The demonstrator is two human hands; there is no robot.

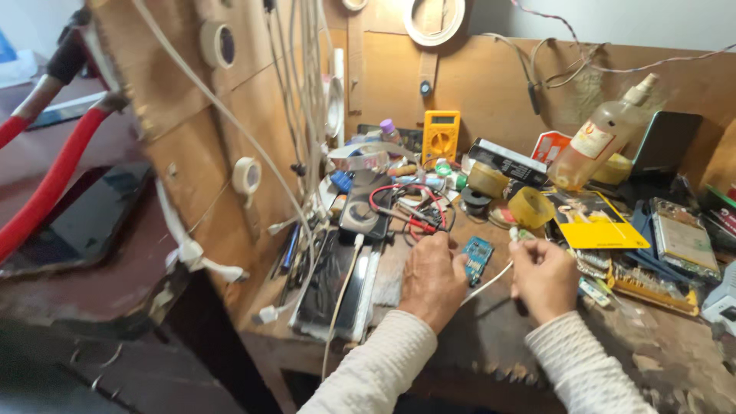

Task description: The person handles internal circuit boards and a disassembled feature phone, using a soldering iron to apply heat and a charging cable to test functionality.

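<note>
Left hand (432,277) rests knuckles-up on the worn wooden bench (491,337), fingers curled down onto the near edge of a small blue circuit board (478,257); how tightly it grips cannot be told, fingertips hidden. The board is flat, rectangular, lying on the bench between the two hands, long axis running near-left to far-right, far end pointing toward the roll of yellowish tape (530,207). Right hand (543,277) is closed in a pinch on the plug end of a thin white cable (491,282), plug tip held up just right of the board; the cable slack runs near-left under the left hand. Both sleeves are cream ribbed knit.

Left of the left hand: a dark glossy phone (337,284) lying flat, long axis near to far, with another white lead across it. Far: a yellow multimeter (441,135) upright against the plywood back wall, red and black probe leads (410,208) tangled. Far right: a clear plastic bottle (602,142) tilted, a yellow booklet (602,226). White cables (303,100) hang from the brown board on the left.
</note>
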